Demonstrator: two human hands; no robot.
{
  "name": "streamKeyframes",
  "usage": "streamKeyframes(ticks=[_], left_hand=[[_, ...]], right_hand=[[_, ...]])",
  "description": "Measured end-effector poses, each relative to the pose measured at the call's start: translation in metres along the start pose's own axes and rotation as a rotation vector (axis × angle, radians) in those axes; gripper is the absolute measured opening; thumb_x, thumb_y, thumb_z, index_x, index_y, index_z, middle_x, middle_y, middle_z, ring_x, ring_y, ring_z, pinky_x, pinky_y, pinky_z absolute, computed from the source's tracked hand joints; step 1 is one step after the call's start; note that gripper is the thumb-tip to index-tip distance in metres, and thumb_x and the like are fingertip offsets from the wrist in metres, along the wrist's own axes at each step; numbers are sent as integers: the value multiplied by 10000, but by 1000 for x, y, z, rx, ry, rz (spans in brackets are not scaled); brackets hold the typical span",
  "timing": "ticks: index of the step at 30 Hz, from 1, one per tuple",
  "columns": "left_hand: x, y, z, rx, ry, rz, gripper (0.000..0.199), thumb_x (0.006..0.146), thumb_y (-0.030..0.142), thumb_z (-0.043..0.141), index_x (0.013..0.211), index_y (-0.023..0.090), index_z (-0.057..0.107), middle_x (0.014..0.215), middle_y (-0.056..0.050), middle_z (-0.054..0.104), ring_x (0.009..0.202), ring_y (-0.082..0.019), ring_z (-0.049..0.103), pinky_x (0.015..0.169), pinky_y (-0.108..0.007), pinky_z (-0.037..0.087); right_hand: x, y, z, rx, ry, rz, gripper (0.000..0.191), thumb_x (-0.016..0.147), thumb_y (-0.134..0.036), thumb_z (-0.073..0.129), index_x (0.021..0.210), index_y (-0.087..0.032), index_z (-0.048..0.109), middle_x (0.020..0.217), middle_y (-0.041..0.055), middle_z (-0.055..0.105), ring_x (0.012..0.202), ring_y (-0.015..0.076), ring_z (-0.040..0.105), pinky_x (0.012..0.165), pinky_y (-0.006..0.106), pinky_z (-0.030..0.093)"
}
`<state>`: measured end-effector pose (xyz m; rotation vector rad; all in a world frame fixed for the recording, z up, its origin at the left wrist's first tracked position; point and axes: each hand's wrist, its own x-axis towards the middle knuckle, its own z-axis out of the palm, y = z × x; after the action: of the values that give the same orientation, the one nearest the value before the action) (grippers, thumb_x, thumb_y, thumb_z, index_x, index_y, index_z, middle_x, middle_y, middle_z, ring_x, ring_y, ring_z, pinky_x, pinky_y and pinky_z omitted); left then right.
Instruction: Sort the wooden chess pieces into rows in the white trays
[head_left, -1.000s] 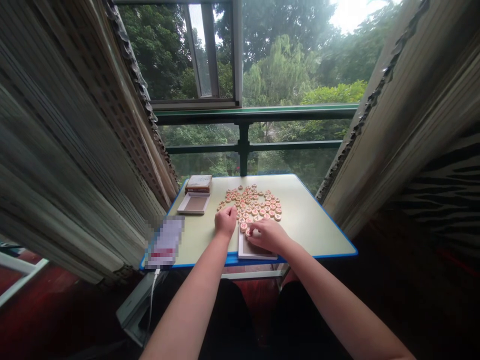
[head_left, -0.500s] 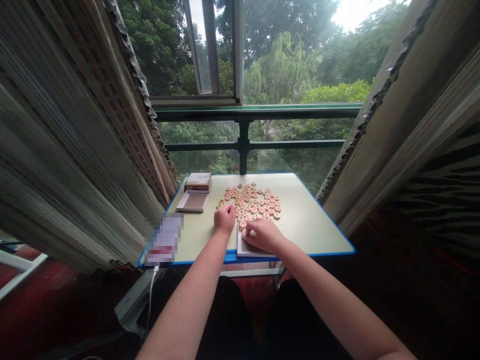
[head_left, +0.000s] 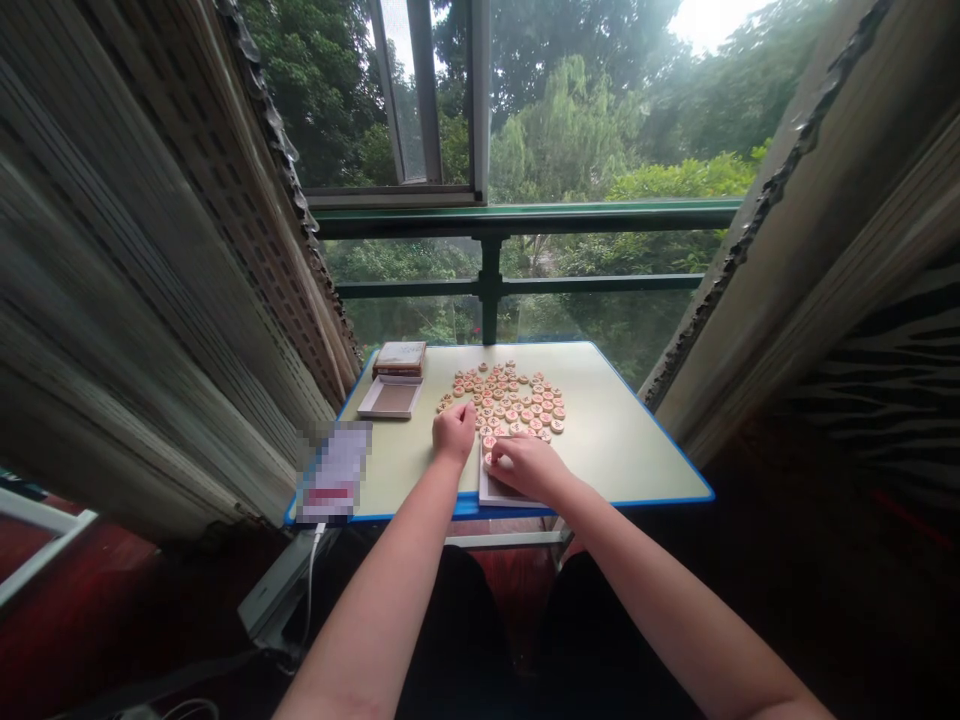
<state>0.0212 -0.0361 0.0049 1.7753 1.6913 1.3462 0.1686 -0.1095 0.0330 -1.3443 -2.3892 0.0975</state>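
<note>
Many round wooden Chinese chess pieces [head_left: 512,415] with red and dark characters lie spread over the middle of the table. My left hand [head_left: 453,432] is closed at the near left side of them, and whatever its fingers hold is hidden. Close to the table's front edge, a shallow white box tray [head_left: 491,497] sits partly under my right hand [head_left: 531,466]. The fingertips of that hand are closed on a Chinese chess piece [head_left: 488,460] at the tray's left side. Just beyond it, another piece [head_left: 489,442] lies in the tray's far left corner.
The pale table [head_left: 622,440] has a blue rim. At its back left stand a closed box [head_left: 400,355] and a second shallow tray [head_left: 391,397]. A phone [head_left: 334,470] with a white cable [head_left: 312,575] lies at the front left. Curtains flank both sides; a green railing [head_left: 555,218] runs behind.
The view has shifted slightly, so everything sits a little further right and higher. Both hands keep nearly the same places, the right one still at the piece in the tray.
</note>
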Motion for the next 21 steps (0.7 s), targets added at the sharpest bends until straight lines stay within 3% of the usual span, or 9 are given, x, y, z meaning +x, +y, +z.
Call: streamKeyframes(ticks=[21], left_hand=[[-1, 1, -3, 2, -8, 1, 387, 826, 396, 398, 555, 185, 576, 544, -24, 589, 569, -149, 522, 550, -246, 352]], right_hand=[[2, -3, 3, -67, 38, -2, 89, 785, -301, 604, 827, -239, 654, 860, 22, 704, 771, 172, 603, 703, 272, 376]])
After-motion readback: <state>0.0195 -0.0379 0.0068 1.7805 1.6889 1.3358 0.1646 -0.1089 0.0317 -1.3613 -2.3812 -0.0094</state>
